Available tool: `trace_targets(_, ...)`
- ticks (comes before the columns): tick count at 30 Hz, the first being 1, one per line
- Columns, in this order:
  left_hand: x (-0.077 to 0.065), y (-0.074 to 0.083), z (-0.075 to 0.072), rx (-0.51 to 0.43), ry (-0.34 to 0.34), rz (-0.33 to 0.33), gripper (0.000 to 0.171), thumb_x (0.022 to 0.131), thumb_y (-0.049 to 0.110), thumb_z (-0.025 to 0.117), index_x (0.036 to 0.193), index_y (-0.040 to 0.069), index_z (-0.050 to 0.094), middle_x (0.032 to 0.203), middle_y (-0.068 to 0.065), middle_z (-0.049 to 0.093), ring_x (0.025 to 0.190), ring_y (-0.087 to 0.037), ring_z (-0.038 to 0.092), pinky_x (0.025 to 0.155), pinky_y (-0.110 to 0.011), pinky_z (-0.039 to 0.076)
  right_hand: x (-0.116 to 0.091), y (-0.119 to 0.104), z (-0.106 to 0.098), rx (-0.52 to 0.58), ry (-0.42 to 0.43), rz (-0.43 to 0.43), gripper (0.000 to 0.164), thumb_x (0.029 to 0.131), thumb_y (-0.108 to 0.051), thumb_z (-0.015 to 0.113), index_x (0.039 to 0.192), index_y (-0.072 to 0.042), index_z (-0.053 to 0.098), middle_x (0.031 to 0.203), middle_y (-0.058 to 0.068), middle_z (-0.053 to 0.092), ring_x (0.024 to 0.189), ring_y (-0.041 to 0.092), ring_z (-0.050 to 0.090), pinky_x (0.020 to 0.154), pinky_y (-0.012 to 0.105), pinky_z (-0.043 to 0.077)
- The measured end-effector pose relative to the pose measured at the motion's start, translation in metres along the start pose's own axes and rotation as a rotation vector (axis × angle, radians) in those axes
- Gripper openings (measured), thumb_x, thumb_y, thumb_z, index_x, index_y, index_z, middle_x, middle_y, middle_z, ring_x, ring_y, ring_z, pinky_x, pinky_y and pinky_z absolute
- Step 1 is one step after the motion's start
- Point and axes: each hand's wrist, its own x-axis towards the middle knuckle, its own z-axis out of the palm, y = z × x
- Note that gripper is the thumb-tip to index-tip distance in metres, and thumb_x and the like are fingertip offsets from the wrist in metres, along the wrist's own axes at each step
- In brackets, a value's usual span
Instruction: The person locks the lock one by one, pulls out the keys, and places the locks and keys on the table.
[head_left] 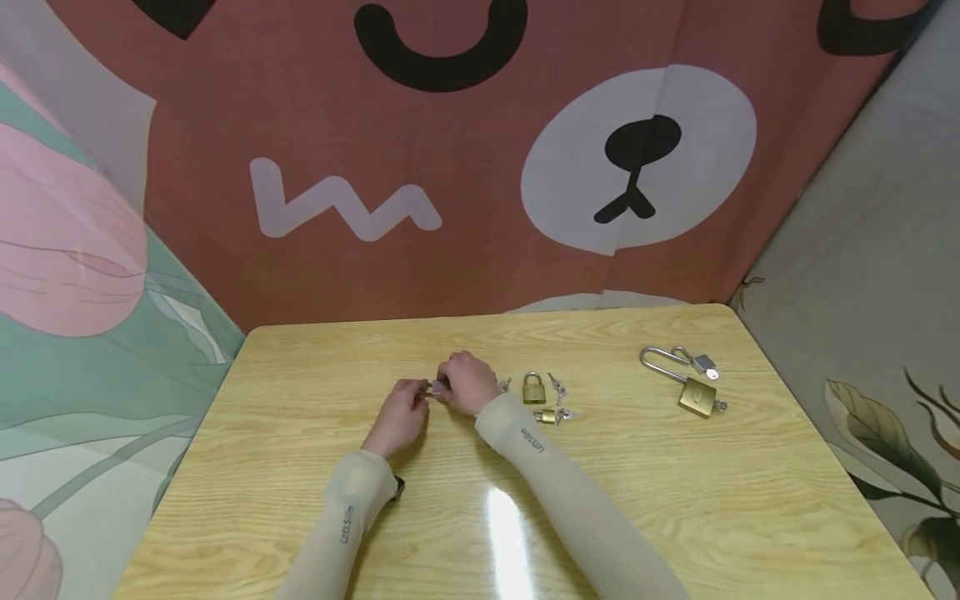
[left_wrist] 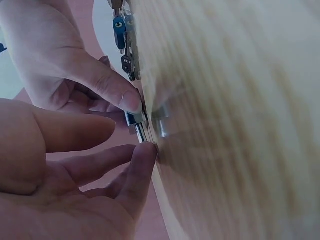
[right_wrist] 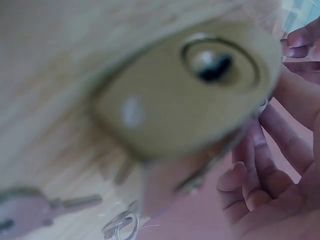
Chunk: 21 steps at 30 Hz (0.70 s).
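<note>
Between both hands, low over the wooden table (head_left: 300, 358), is a small silver-grey padlock (head_left: 438, 387). My right hand (head_left: 467, 383) pinches its body; in the left wrist view the thumb (left_wrist: 127, 100) presses on the padlock body (left_wrist: 134, 118). From the other side my left hand (head_left: 400, 417) holds the shackle end, a fingertip (left_wrist: 146, 150) right at the shackle (left_wrist: 140, 133). The right hand's curled fingers (right_wrist: 265, 165) show in the right wrist view, where the small padlock is hidden.
Right of the hands stand a brass padlock (head_left: 534, 392), a smaller brass padlock (head_left: 549, 416) and keys (head_left: 557, 386). Farther right lie a large long-shackle brass padlock (head_left: 697, 397) and a small grey padlock (head_left: 703, 363). A patterned curtain (head_left: 480, 275) hangs behind the table.
</note>
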Motion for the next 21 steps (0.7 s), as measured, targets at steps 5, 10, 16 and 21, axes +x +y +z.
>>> trace_targets(5,0.001,0.001,0.0,-0.009,0.003,-0.017,0.04,0.099,0.009,0.05,0.137,-0.006,0.05,0.13,-0.025,0.054,0.11,-0.032,0.056,0.095,-0.05,0.052,0.0,0.001,0.001,-0.012,-0.006,0.017,0.022,0.081,-0.03,0.081,0.098,-0.017,0.076,0.092,0.001,0.07,0.085,0.016,0.058,0.075,0.031,0.057)
trace_targets(10,0.0,0.001,-0.001,-0.011,0.025,-0.034,0.041,0.1,0.013,0.051,0.137,-0.005,0.05,0.13,-0.024,0.054,0.111,-0.032,0.056,0.096,-0.051,0.052,0.0,0.0,0.0,-0.001,-0.023,0.025,0.034,0.079,-0.031,0.082,0.108,-0.014,0.074,0.099,0.004,0.07,0.09,0.018,0.059,0.079,0.034,0.057)
trace_targets(16,-0.005,0.003,-0.003,0.009,0.049,-0.036,0.042,0.1,0.015,0.052,0.137,-0.004,0.05,0.131,-0.024,0.053,0.111,-0.033,0.056,0.095,-0.053,0.052,-0.008,0.0,-0.013,0.055,0.014,0.016,0.035,0.086,-0.031,0.075,0.114,-0.011,0.072,0.105,0.006,0.069,0.091,0.02,0.06,0.078,0.036,0.058)
trace_targets(21,-0.009,0.007,-0.003,0.002,0.09,-0.026,0.039,0.099,0.014,0.055,0.135,0.001,0.053,0.131,-0.02,0.055,0.109,-0.031,0.056,0.091,-0.052,0.053,-0.028,0.012,-0.034,0.103,0.05,0.01,0.036,0.086,-0.029,0.075,0.115,-0.009,0.07,0.106,0.009,0.069,0.091,0.021,0.06,0.076,0.038,0.058)
